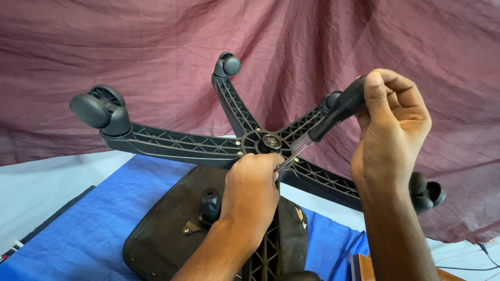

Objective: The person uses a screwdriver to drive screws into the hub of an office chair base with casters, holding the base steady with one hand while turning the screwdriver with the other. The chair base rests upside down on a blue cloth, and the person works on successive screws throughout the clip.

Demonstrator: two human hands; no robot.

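Right hand (390, 135) high on screwdriver (333, 112)

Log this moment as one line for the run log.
left hand: gripping near chair base hub | right hand: holding screwdriver, tip at hub | chair upside down, seat on blue cloth

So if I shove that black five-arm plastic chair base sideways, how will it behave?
The black five-arm plastic chair base would probably stay stiff, given its ribbed arms. It might pivot at the hub, where the left hand steadies it. Its black casters sit in the air, so rolling seems unlikely.
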